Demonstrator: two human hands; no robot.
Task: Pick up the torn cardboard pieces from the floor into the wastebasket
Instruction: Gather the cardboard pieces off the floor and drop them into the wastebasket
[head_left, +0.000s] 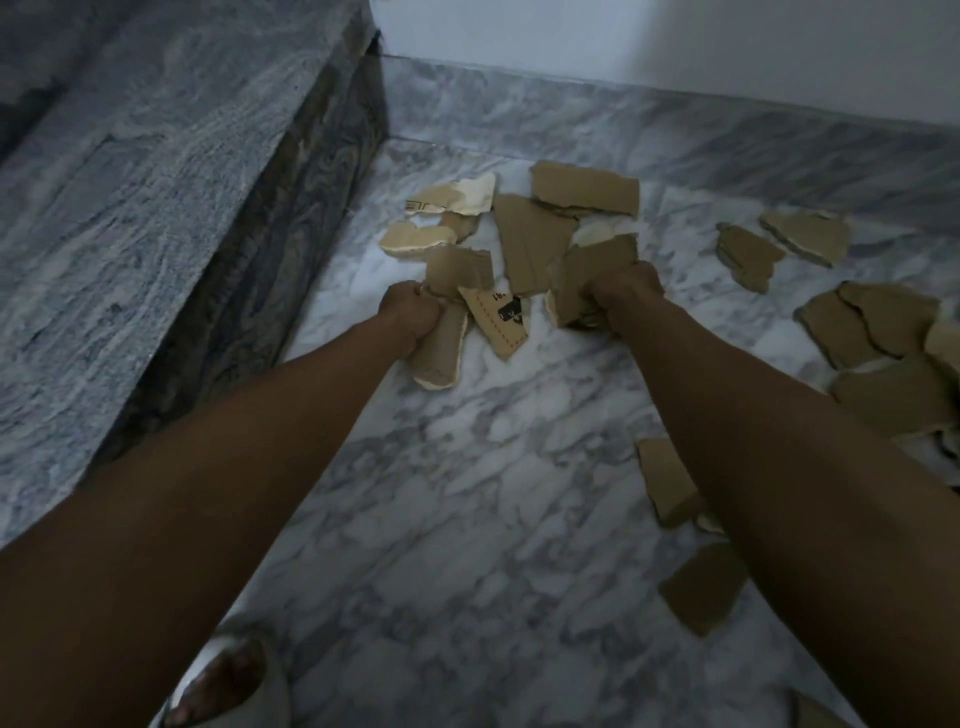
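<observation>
Gripping is confirmed on both sides: the left hand (410, 317) is curled round a bundle of cardboard pieces (447, 312), and the right hand (621, 296) is clenched on a second wad (587, 280). Both hands sit low over the marble floor (467, 519), near the far corner beside the stone step (156, 182). Loose scraps (545, 228) lie just beyond the hands, more (872, 332) to the right, and a few (701, 587) near the right forearm. The wastebasket is not in view. In the inspector's judgement, each fist looks close to full; squeezing the bundles flat and lifting straight up should prevent edge pieces slipping out. Carrying both loads to the basket before collecting more is advised.
</observation>
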